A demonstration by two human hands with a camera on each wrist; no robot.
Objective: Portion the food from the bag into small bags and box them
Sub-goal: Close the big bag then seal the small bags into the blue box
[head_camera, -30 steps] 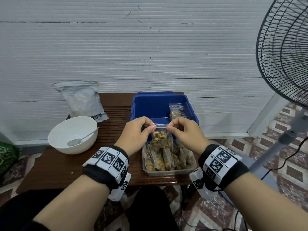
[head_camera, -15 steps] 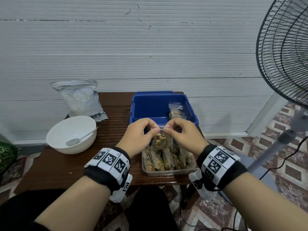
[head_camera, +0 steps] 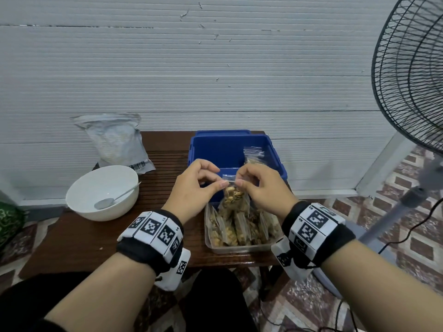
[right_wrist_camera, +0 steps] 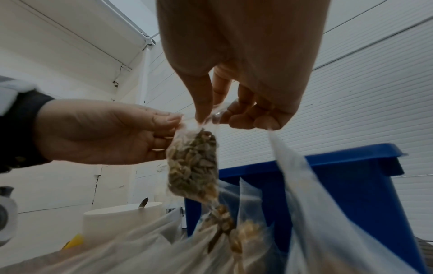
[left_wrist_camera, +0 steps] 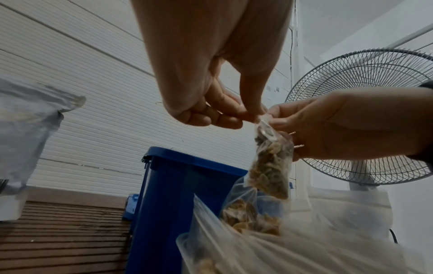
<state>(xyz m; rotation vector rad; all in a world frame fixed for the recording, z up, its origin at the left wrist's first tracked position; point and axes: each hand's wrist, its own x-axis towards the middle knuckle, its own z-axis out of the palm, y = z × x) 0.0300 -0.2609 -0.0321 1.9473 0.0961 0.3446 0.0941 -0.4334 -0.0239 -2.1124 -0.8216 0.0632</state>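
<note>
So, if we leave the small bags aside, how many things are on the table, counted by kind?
Bowl: 1
Spoon: 1
Large bag: 1
Blue box: 1
Clear tub: 1
Total: 5

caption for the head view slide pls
Both hands pinch a filled small bag above the clear tray.

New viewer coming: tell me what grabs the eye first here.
Both hands, left hand and right hand, pinch the top of a small bag of nuts at centre, above a clear tub packed with filled bags. Behind stands a blue box; a white bowl with a spoon sits left, a fan far right.
</note>
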